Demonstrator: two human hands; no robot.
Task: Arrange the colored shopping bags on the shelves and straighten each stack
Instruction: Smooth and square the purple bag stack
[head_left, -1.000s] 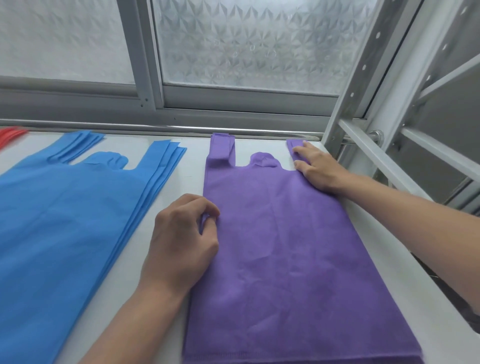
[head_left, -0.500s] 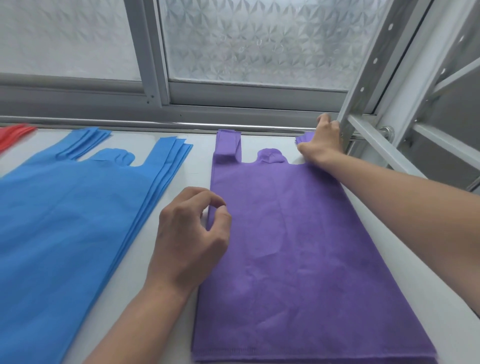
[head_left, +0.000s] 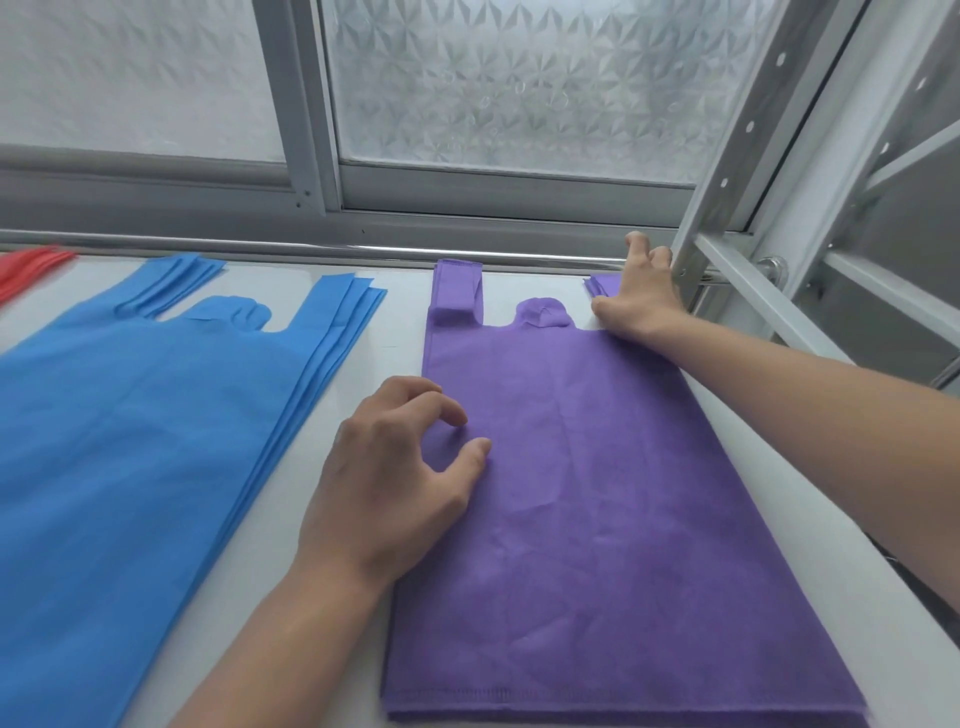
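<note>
A stack of purple bags (head_left: 597, 493) lies flat on the white shelf (head_left: 374, 322), handles toward the window. My left hand (head_left: 395, 478) rests at the stack's left edge, fingers curled and parted, thumb on the purple fabric, holding nothing. My right hand (head_left: 641, 291) presses on the far right purple handle, fingers spread up to the rail. To the left lies a fanned stack of blue bags (head_left: 130, 441), its edges staggered. Red bags (head_left: 26, 267) show at the far left edge.
A metal rail (head_left: 322, 249) runs along the back of the shelf under the frosted window (head_left: 519, 88). A grey perforated rack upright (head_left: 727, 150) and crossbars (head_left: 753, 296) stand close to my right hand. The shelf's right edge drops off beside the purple stack.
My right hand slid from the purple bag's shoulder up onto its far right handle by the rack upright. My left hand let go of its pinch on the left edge and spread its fingers.
</note>
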